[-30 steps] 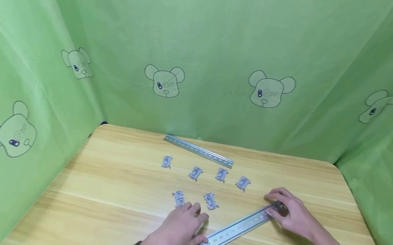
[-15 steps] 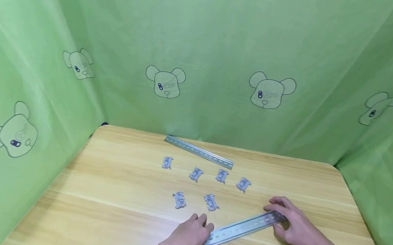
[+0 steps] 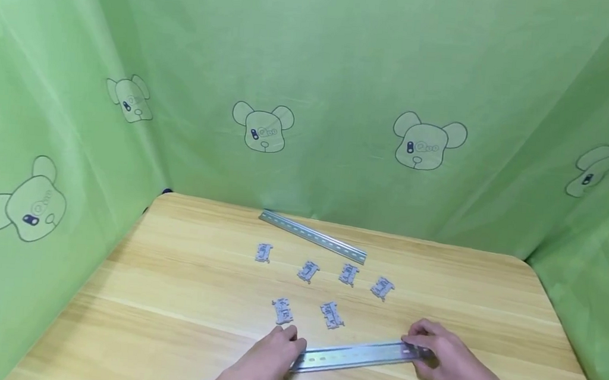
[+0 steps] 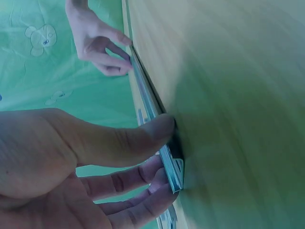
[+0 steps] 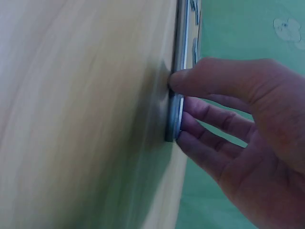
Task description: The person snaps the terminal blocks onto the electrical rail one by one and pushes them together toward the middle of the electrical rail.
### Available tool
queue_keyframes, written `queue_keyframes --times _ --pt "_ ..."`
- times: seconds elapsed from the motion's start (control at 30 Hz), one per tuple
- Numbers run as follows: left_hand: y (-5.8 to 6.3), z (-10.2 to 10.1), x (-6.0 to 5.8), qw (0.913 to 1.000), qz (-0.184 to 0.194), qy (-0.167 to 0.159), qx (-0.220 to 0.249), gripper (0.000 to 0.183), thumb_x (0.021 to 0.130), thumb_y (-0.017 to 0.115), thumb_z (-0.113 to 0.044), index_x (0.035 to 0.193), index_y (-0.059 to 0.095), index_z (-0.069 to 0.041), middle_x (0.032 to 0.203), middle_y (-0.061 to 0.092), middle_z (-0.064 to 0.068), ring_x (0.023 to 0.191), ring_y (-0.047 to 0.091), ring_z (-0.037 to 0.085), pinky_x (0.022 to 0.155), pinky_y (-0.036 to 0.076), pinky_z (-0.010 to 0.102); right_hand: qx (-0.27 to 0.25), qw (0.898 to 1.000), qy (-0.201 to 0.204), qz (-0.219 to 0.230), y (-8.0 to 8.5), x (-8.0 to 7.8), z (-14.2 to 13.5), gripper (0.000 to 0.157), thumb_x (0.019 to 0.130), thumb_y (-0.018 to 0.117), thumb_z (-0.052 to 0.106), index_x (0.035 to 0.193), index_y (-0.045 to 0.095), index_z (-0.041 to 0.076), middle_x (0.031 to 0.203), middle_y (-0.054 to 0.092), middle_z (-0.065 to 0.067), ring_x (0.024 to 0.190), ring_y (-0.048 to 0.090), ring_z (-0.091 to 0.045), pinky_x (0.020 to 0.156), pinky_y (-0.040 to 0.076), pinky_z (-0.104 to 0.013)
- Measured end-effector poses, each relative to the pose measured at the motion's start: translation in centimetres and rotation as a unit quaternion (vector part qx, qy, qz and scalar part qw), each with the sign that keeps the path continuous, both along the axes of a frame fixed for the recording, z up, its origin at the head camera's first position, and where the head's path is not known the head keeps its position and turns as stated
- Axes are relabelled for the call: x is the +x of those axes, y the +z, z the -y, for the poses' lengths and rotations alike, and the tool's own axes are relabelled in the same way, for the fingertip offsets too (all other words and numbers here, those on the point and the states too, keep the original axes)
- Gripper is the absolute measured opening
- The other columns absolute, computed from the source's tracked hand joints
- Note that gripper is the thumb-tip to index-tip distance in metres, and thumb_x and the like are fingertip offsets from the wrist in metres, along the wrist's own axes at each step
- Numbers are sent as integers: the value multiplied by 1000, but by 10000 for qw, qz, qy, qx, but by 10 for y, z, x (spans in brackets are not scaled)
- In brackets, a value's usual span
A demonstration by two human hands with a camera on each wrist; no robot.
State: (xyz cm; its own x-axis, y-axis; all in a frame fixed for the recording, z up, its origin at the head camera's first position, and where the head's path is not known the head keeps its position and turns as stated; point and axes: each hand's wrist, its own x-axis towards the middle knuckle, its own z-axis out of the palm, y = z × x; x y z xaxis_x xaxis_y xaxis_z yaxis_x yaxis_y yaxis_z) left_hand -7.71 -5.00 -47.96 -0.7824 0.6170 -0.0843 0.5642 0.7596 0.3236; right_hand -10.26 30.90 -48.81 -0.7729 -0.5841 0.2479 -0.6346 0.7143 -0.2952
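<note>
A slotted metal DIN rail (image 3: 356, 355) spans the space between my two hands, its slots facing up. My left hand (image 3: 264, 360) grips its left end, thumb (image 4: 152, 131) on the near edge and fingers on the far edge. At the right end, my right hand (image 3: 447, 356) pinches the rail in the same way, the thumb (image 5: 186, 82) on the near side. The rail is at or just over the tabletop; I cannot tell if it touches. Just beyond it lie two grey terminal blocks (image 3: 282, 311), the other block (image 3: 332, 315) being nearer the rail's middle.
Farther back, several more grey terminal blocks (image 3: 308, 271) lie spaced in a row. Behind them a second DIN rail (image 3: 314, 236) lies slanted near the table's back edge. Green curtains (image 3: 346, 68) with bear prints enclose the wooden table (image 3: 167, 298).
The rail has turned from a steep slant to nearly crosswise. Its right end has come nearer to me, its left end has moved away and leftward. Both hands keep contact with it.
</note>
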Motion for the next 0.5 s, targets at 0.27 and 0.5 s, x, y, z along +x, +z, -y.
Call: queue_keyframes --times 0.27,0.5 --pt "-3 29 1 9989 -296 -20 366 37 78 70 1 112 67 -12 110 62 2 93 56 16 87 55 32 313 9978 152 560 10 8 22 32 73 81 14 103 76 5 100 61 3 83 59 -10 65 60 -29" --pt "-3 55 -6 9962 -587 -144 625 33 77 70 3 107 69 -10 102 61 -1 88 55 14 82 56 30 557 9955 34 771 17 13 44 33 78 80 22 107 76 6 101 62 4 85 60 -10 70 60 -30"
